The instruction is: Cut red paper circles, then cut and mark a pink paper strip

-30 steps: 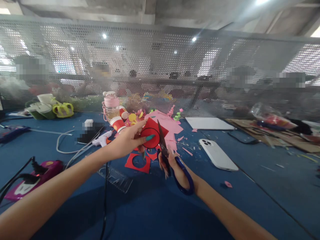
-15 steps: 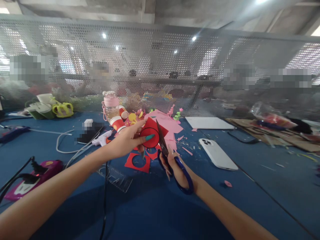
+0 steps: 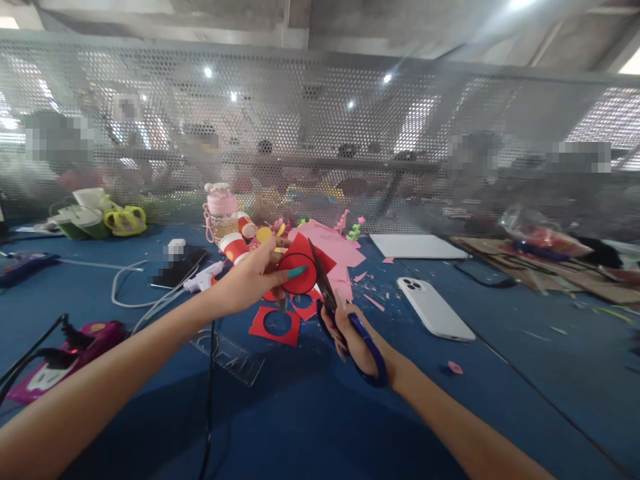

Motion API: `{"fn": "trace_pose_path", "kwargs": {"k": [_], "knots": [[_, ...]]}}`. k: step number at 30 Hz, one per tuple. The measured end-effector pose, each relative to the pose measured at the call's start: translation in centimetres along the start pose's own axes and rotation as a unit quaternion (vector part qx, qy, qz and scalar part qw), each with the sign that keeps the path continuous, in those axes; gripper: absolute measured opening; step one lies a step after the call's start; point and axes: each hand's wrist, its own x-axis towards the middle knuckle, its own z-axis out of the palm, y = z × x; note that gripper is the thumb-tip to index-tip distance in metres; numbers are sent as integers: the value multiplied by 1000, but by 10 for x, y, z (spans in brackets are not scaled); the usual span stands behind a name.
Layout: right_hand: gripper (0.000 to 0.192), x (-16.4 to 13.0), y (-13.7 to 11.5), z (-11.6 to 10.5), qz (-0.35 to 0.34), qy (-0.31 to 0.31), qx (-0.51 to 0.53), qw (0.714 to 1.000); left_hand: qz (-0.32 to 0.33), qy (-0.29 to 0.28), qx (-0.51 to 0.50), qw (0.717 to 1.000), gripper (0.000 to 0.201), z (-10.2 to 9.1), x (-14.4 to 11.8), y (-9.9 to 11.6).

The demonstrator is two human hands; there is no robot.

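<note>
Red paper (image 3: 300,267) with a black circle drawn on it is being pinched in the left hand (image 3: 255,280), thumb on the front face and fingers behind, held up above the blue table (image 3: 310,413) just in front of the pink paper pile (image 3: 333,247). The right hand (image 3: 353,337) is gripping the blue-handled scissors (image 3: 345,313), fingers through the loops, and the blades are lying against the right edge of the red paper; whether the blades are parted or closed is not clear. The two hands are working close together, meeting at the paper. Directly below the red paper, red offcuts (image 3: 275,325) with round holes are lying flat on the table. Left of the paper, red paper cups (image 3: 235,248) are lying beside a pink bottle (image 3: 223,210), and a white glue gun (image 3: 203,280) is resting near them. A clear ruler (image 3: 227,350) is lying below and to the left of the paper, under the left forearm. Right of the paper, a white phone (image 3: 435,309) is lying face down, with a white sheet (image 3: 417,247) beyond it. Far left of the paper, a magenta device (image 3: 65,353) with plugged cables is sitting at the table edge.
</note>
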Motion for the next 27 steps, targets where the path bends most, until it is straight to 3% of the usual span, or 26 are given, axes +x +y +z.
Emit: {"fn": "trace_pose_path", "kwargs": {"k": [6, 12, 21, 27], "knots": [[63, 0, -5, 0, 0, 9, 8, 1000, 49, 24, -29, 998, 47, 3, 1, -3], [63, 1, -6, 2, -59, -1, 8, 998, 22, 20, -46, 998, 55, 6, -1, 1], [64, 0, -5, 2, -42, -3, 20, 999, 22, 26, -44, 998, 59, 6, 0, -3], [63, 0, -5, 3, -8, -8, 46, 999, -16, 35, -4, 999, 56, 9, -1, 6]]}}
